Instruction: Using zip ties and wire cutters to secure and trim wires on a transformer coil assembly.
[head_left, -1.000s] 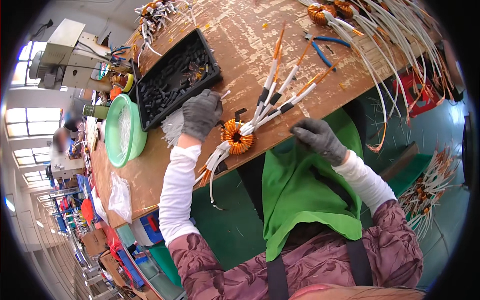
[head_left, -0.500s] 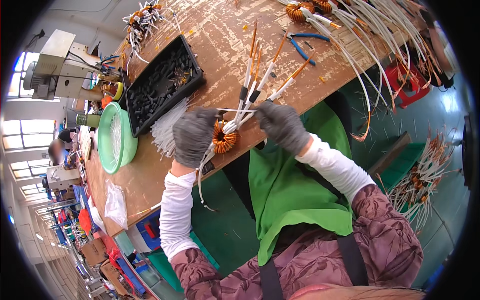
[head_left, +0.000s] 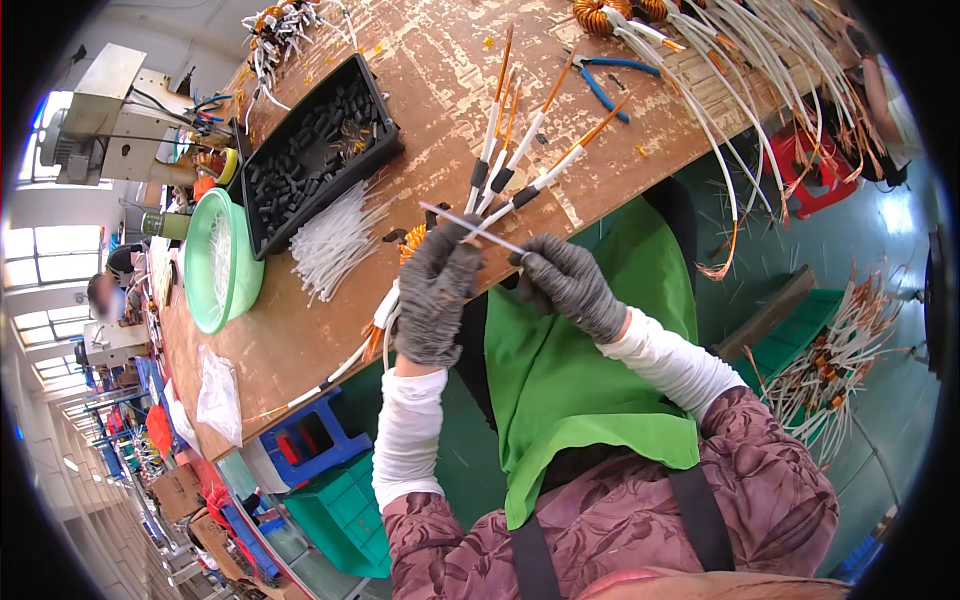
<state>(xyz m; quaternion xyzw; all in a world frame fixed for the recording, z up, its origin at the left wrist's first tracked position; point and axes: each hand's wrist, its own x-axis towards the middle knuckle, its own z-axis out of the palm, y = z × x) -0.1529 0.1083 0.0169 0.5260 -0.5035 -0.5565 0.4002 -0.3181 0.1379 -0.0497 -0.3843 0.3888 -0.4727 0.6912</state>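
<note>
My left hand [head_left: 440, 290], in a grey glove, is closed with a thin whitish cable tie [head_left: 493, 236] crossing its fingertips. My right hand [head_left: 575, 288], gloved alike, pinches the tie's other end. Partly hidden behind my left hand is a ring coil [head_left: 413, 242] wound with orange copper wire. White-sleeved leads [head_left: 522, 152] with bare copper ends fan out over the table beyond my hands. Short black sleeves [head_left: 524, 197] sit on several of them. More white leads [head_left: 382, 310] come out below my left hand, toward the table edge.
Left of the coil lie a pile of whitish ties [head_left: 335, 245], a black tray [head_left: 390, 150] of black sleeves and a green basin [head_left: 252, 285]. Blue-handled pliers [head_left: 605, 98] lie beyond the leads. Wired coils [head_left: 600, 15] stand far right; a red stool [head_left: 815, 175] is on the floor.
The tie was stretched level between my hands; now it slants. My left hand has moved right and lower, over the coil, and the hands are closer together. The leads have shifted and turned.
</note>
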